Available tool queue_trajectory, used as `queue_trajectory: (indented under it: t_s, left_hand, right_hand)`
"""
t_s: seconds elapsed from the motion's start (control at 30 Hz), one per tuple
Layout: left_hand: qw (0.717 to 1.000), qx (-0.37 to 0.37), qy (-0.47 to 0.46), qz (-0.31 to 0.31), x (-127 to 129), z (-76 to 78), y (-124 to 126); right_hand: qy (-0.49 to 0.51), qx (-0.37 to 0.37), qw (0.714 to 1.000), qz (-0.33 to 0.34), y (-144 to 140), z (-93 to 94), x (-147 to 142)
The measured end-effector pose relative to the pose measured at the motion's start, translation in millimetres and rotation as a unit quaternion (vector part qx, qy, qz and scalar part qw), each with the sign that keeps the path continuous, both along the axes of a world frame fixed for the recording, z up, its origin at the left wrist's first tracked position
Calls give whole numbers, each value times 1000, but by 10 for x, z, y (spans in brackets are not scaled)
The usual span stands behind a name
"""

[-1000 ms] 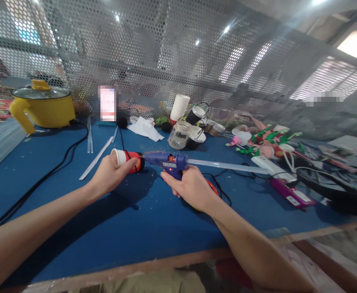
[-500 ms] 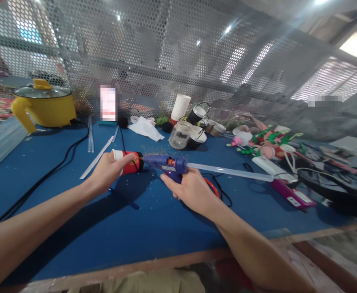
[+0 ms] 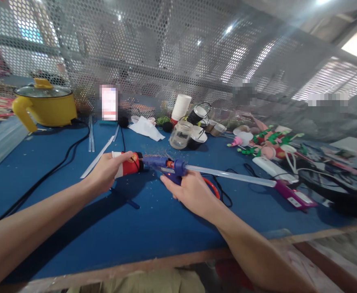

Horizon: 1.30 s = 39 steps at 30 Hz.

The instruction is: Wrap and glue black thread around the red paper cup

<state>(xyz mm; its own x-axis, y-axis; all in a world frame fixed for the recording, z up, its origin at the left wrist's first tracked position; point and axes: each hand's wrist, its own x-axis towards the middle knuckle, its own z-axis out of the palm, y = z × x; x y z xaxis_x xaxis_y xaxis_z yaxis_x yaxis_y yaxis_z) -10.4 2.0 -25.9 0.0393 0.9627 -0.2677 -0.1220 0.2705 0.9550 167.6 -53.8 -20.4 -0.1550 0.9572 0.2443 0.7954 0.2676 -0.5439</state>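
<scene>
My left hand (image 3: pixel 107 169) is closed round a red paper cup (image 3: pixel 129 166) lying sideways, with its white rim to the left and a black band at its right end. A thin black cord runs from the cup up to a black pompom (image 3: pixel 123 122). In my right hand (image 3: pixel 193 189) is a blue hot glue gun (image 3: pixel 163 163), its nozzle at the cup's black end; whether it touches I cannot tell. A long clear glue stick (image 3: pixel 230 173) sticks out of the gun's back. A small orange light glows on the gun.
A yellow electric pot (image 3: pixel 52 108) and glue sticks (image 3: pixel 1 142) stand at the left. Behind my hands are a glass jar (image 3: pixel 180 136) and stacked white cups (image 3: pixel 181 106). A power strip (image 3: pixel 273 169), a purple device (image 3: pixel 296 195) and craft flowers (image 3: pixel 270 142) lie at the right.
My left thumb and fingers have shifted slightly left on the cup, baring more of its red side. The glue gun stays almost in place.
</scene>
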Motion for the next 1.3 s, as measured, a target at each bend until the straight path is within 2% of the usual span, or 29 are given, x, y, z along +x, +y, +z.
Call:
queue_trajectory:
  t_s: [0.23, 0.67, 1.03, 1.3]
  left_hand:
    - [999, -23, -24, 4, -35, -33, 47]
    - [999, -16, -34, -12, -75, -87, 102]
    - [999, -7, -29, -18, -84, -76, 99]
    - [1000, 18, -18, -4, -36, -17, 18]
  right_hand:
    - [-5, -21, 1000, 1, -11, -21, -3]
    - [-6, -30, 1000, 5, -7, -72, 14]
    - [-17, -44, 999, 11, -2, -82, 22]
    - [7, -18, 1000, -3, -5, -67, 1]
